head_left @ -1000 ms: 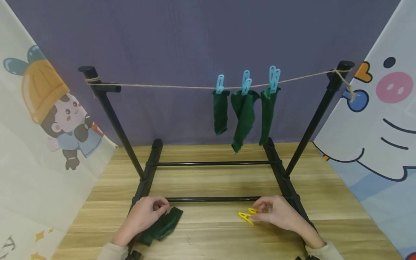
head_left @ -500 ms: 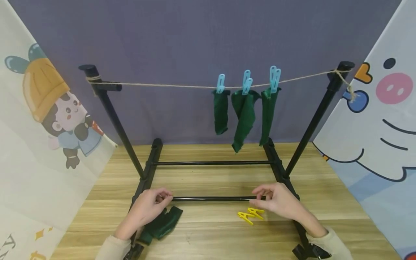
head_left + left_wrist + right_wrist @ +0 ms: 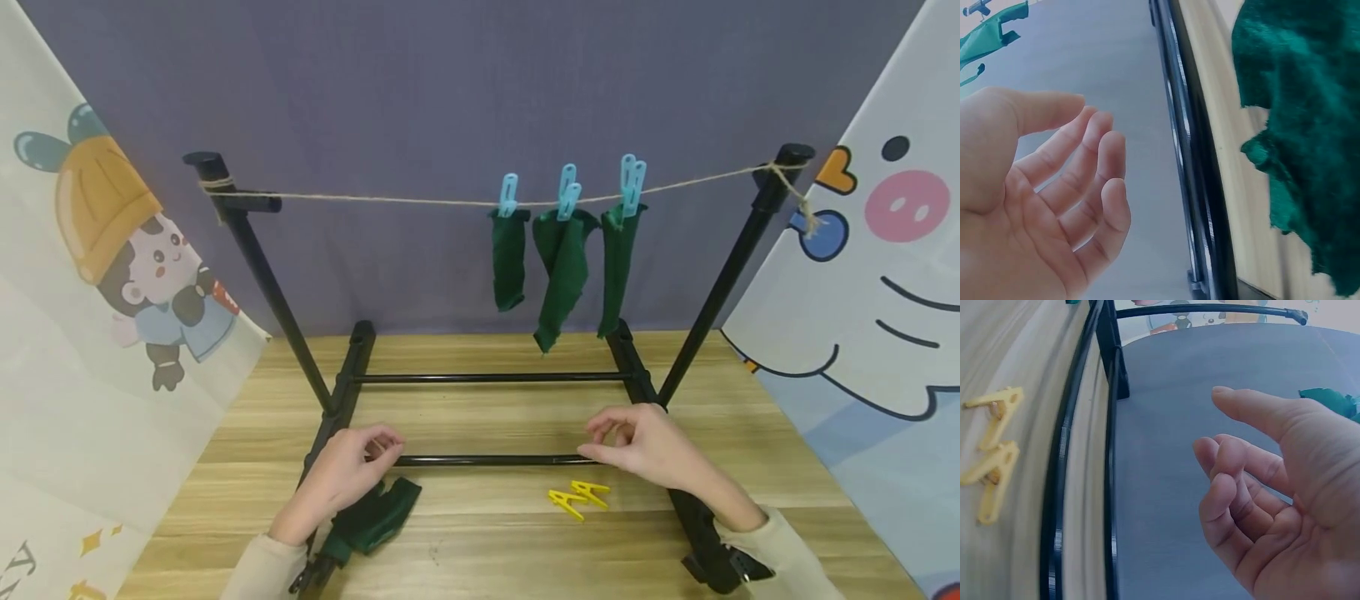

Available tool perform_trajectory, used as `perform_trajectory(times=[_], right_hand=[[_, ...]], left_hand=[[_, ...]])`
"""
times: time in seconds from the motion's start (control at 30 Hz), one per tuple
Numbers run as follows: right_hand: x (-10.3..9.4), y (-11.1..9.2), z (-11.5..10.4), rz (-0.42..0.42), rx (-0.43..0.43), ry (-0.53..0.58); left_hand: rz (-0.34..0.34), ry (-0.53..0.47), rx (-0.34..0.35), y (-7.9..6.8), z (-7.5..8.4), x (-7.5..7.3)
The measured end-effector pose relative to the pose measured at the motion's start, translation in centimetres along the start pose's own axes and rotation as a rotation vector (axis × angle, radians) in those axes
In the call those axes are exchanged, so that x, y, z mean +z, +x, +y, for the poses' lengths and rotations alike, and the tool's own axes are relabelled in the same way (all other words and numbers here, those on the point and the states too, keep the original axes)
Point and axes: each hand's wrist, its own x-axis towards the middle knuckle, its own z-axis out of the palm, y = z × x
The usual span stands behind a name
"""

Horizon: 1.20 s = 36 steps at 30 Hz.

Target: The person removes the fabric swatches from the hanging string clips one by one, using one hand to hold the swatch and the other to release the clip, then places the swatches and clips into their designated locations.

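Loosely curled and holding nothing, my left hand [image 3: 347,468] hovers by the near crossbar, just above a crumpled dark green cloth [image 3: 381,515] on the table. The left wrist view shows its bare palm, with the green velvety cloth [image 3: 1310,137] off to the right. My right hand [image 3: 641,446] is likewise bare, fingers loosely bent, over the crossbar's right end. Below it lie two yellow clothespins, a left one [image 3: 567,503] and a right one [image 3: 591,492], close together. From the string hang three green cloth pieces [image 3: 510,262], clipped by light blue clothespins [image 3: 508,197].
A black frame with two uprights [image 3: 266,292] stands on the wooden table [image 3: 465,542]. Its string [image 3: 390,199] runs between the post tops. A near crossbar [image 3: 487,460] and a far crossbar [image 3: 487,378] join its feet. Printed sheets flank both sides.
My right hand has risen away from the yellow clothespins, which stay lying on the table. My left hand has shifted slightly up and right, off the green cloth. The hanging cloths look unchanged.
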Motion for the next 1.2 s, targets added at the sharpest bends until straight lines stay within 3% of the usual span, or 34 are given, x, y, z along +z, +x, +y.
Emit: perform_trajectory(times=[0.63, 0.93, 1.2], right_hand=[[-2.3, 1.8, -3.0, 0.06, -0.109, -0.044], [-3.3, 2.3, -4.4, 0.107, -0.125, -0.066], [-4.5, 3.5, -5.9, 0.121, -0.17, -0.081]], left_hand=[[0.018, -0.045, 0.053, 1.1, 2.1, -0.6], [0.053, -0.075, 0.127, 2.1, 3.9, -1.3], [0.057, -0.139, 0.147, 2.9, 5.6, -2.0]])
